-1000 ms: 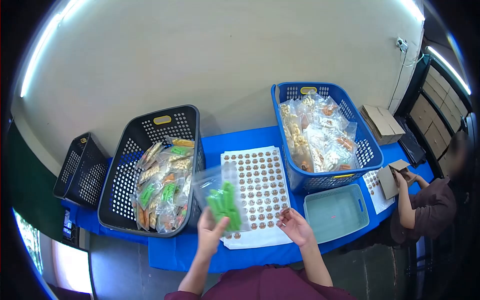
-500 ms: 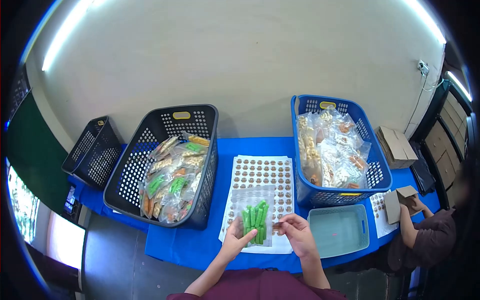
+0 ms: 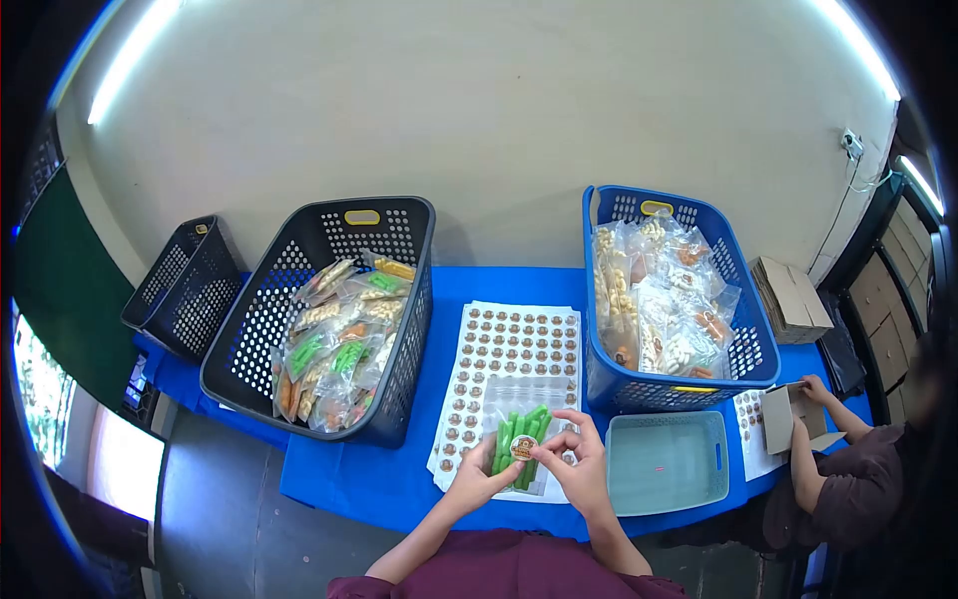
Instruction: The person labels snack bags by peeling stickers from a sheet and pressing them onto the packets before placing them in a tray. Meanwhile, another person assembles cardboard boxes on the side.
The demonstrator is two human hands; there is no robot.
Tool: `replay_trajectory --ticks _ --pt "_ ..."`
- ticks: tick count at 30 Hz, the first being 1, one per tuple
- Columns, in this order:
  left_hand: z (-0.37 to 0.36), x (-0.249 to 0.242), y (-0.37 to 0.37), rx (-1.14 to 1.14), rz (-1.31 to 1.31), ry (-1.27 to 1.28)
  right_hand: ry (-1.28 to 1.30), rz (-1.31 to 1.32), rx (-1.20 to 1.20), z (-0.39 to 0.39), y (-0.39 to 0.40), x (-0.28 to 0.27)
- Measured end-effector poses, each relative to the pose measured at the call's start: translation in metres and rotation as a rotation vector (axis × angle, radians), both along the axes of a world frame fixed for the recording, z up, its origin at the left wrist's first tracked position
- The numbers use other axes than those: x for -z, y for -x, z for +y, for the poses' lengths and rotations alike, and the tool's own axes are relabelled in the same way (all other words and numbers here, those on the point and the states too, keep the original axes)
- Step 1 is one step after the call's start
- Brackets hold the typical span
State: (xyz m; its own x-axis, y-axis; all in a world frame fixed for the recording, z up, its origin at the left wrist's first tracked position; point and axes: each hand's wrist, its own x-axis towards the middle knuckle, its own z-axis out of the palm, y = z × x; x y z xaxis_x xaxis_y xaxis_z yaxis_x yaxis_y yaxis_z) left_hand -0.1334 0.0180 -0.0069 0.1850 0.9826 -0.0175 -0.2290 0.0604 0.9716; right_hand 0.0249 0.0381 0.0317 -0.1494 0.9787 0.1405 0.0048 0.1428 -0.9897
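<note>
A clear zip bag (image 3: 511, 394) with green stick-shaped snacks inside is gripped at its lower left by my left hand (image 3: 475, 486), thumb over the front. My right hand (image 3: 582, 467) pinches the right edge of a round brown-and-white sticker (image 3: 522, 446), which lies against the front of the bag over the green sticks. Behind the bag, white sticker sheets (image 3: 524, 339) with rows of small round labels lie on the blue tablecloth (image 3: 349, 486).
A black basket (image 3: 399, 399) of filled snack bags stands left, with another black basket (image 3: 190, 299) beyond. At right are a blue basket (image 3: 689, 394) of bags, a pale green tray (image 3: 669, 464) and stacked cardboard (image 3: 788, 299). A co-worker (image 3: 848, 479) handles a cardboard box (image 3: 793, 419).
My right hand has moved left, bringing the sticker from beside the bag onto its front. The bag sits slightly lower and right. The co-worker's cardboard box has been turned.
</note>
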Motion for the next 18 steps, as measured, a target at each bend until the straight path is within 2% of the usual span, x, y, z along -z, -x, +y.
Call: replay_trajectory --ticks 7,15,18 --pt "0.003 -0.001 -0.003 0.018 0.071 -0.042 0.038 0.059 0.017 0.003 -0.006 0.003" --pt "0.000 -0.005 0.003 0.047 0.170 -0.037 0.044 -0.043 -0.009 0.005 -0.005 0.009" --pt "0.002 0.000 0.001 0.024 0.113 -0.021 0.060 -0.047 -0.002 0.004 -0.004 0.007"
